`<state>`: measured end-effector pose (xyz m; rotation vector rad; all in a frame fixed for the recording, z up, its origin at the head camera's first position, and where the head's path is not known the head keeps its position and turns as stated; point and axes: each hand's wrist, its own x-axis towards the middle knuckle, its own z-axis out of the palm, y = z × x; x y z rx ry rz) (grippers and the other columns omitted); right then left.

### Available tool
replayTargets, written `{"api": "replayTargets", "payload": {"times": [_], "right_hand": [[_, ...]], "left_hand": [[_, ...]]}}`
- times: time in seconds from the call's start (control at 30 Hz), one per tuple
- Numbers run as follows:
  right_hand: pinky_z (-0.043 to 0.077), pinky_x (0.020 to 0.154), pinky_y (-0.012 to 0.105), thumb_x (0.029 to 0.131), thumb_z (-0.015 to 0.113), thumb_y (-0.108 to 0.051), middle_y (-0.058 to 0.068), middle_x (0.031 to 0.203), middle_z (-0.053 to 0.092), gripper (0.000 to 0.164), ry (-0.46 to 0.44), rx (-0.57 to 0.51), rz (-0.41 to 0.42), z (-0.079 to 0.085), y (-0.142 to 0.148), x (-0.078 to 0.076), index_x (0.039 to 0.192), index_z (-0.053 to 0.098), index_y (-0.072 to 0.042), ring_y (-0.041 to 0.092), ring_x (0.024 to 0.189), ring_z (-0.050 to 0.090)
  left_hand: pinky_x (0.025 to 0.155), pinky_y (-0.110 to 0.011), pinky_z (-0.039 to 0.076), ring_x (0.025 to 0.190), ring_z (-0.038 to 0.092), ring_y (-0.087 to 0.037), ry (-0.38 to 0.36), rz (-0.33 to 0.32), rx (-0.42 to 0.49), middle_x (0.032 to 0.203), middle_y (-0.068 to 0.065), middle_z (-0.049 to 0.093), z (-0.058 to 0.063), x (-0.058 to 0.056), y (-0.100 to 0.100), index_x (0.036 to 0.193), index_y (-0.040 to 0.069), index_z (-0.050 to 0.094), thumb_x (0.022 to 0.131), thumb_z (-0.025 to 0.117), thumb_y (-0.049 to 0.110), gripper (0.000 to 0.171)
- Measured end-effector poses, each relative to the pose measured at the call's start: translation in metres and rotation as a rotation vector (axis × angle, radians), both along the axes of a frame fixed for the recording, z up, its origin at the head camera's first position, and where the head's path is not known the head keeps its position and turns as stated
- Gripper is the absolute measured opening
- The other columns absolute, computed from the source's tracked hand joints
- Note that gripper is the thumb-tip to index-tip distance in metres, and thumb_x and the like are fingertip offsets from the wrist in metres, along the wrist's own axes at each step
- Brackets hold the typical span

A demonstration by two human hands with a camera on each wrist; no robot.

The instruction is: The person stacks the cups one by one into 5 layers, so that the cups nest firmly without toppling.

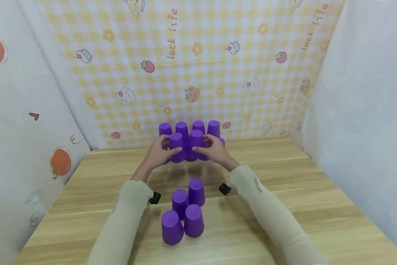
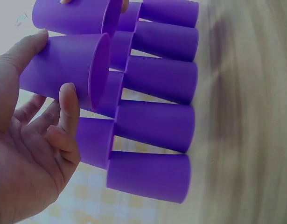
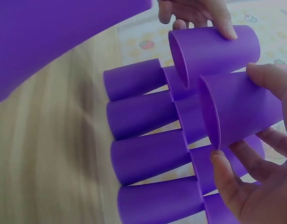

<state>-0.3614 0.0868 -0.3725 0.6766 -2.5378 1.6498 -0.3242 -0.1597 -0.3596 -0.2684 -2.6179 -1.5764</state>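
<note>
Over a wood-grain table (image 1: 277, 176) before a checked cloth (image 1: 215, 70), pinches left cup (image 1: 176, 142) in left hand (image 1: 156, 154), right cup (image 1: 196, 140) in right hand (image 1: 217, 151). Holds both side by side in front of stacked cups (image 1: 214, 128), all plain purple, mouth down.

Beyond my left grip (image 1: 159, 151) and right grip (image 1: 216, 150), a two-tier wall of purple cups (image 1: 181, 128) bars forward passage; two held cups (image 1: 176, 140) occupy the space between. Nearer me, four standing cups (image 1: 194, 221) obstruct the middle; passage lies over the bare table (image 1: 277, 169) outside my sleeves (image 1: 121, 221).

Purple cup (image 3: 243, 109) in the right hand (image 3: 264, 196)
</note>
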Motion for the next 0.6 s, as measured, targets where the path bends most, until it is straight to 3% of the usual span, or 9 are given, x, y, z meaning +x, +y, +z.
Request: {"api": "replayTargets", "payload": {"times": [0.2,0.37,0.6], "right_hand": [[0.055,0.088,0.046,0.082,0.081,-0.042,0.010,0.112,0.066,0.062,0.060,0.017,-0.053,0.009,-0.003,-0.002,0.130,0.059,-0.008,0.025,0.105,0.063],[0.055,0.087,0.045,0.081,0.080,-0.045,0.009,0.112,0.065,0.069,0.086,0.045,-0.078,0.015,-0.006,-0.002,0.133,0.057,-0.006,0.024,0.102,0.063],[0.055,0.087,0.042,0.082,0.080,-0.041,0.010,0.111,0.066,0.067,0.116,0.024,-0.077,0.025,-0.008,-0.004,0.133,0.056,-0.004,0.024,0.098,0.064]], "left_hand": [[0.098,-0.053,0.048,0.123,0.055,-0.037,0.065,0.022,-0.037,0.134,-0.023,0.056,0.011,-0.002,-0.002,0.143,0.001,0.040,0.087,0.076,0.035,0.075],[0.098,-0.053,0.048,0.118,0.057,-0.036,0.079,0.035,-0.039,0.133,-0.020,0.057,0.020,-0.004,-0.003,0.142,0.005,0.042,0.087,0.076,0.039,0.074],[0.090,-0.048,0.053,0.096,0.065,-0.034,0.124,0.036,-0.050,0.133,-0.018,0.057,0.034,-0.010,-0.006,0.143,0.006,0.045,0.087,0.076,0.041,0.073]]}}
